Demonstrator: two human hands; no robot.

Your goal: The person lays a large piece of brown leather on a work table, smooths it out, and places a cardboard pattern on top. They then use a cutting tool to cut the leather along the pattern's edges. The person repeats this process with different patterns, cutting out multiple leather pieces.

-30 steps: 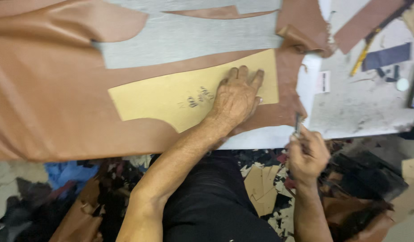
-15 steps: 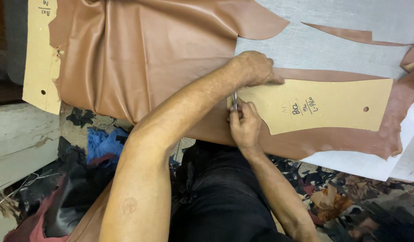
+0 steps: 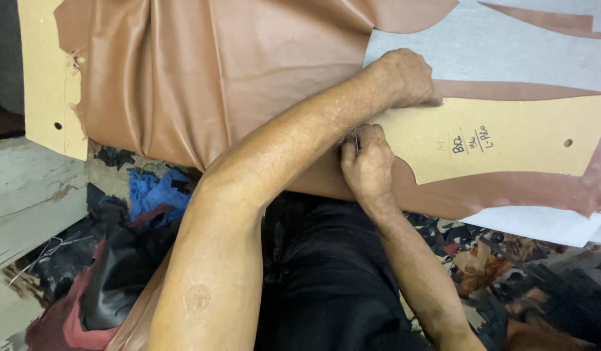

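Note:
A tan cardboard pattern (image 3: 508, 140) with handwriting and a small hole lies on a sheet of brown leather (image 3: 235, 78) spread over a grey cutting table (image 3: 495, 52). My left hand (image 3: 407, 78) reaches across and presses down on the pattern's upper left end, fingers curled. Just below it, my right hand (image 3: 367, 166) is closed around a thin metal cutting tool (image 3: 356, 140), whose tip sits at the pattern's left edge on the leather. My left forearm crosses over my right wrist.
A second cardboard pattern (image 3: 43, 78) lies partly under the leather at the far left. Below the table edge are my dark trousers (image 3: 326, 273), a blue cloth (image 3: 154, 192) and several leather scraps (image 3: 482, 260) on the floor.
My right hand came up from the table's edge with the tool to the pattern's left end. My left hand slid from the pattern's middle to that same end. The view swung left.

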